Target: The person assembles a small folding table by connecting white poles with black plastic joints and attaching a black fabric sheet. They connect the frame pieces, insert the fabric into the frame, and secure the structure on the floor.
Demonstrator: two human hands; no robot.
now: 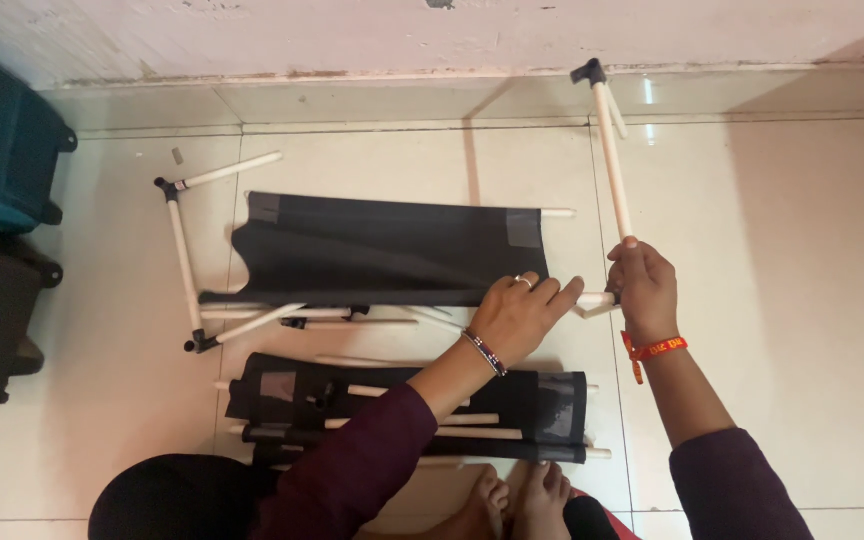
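slippage was the main risk: your right hand (644, 288) had its grip clamped on the lower end of a white rod (612, 160), which rose from your fist toward the wall and ended in a black joint (587, 72). with all that length above the fist and nothing visibly bracing the top, a small twist of the wrist could, i judge, have levered the rod out of the corner piece below your hand. i could not tell how deep it sat there, since your fingers hid the joint.

your left hand (524, 312) lay flat, fingers together, pressing on the right end of the black fabric (382, 250) and the rod beneath it, holding rather than gripping. if that hand had lifted, the loose frame on the floor (802, 300) could have slid or folded. the rod stood just right of the fabric's edge, close beside your left fingertips. a second bundle (412, 410) of fabric and rods lay nearer your feet.
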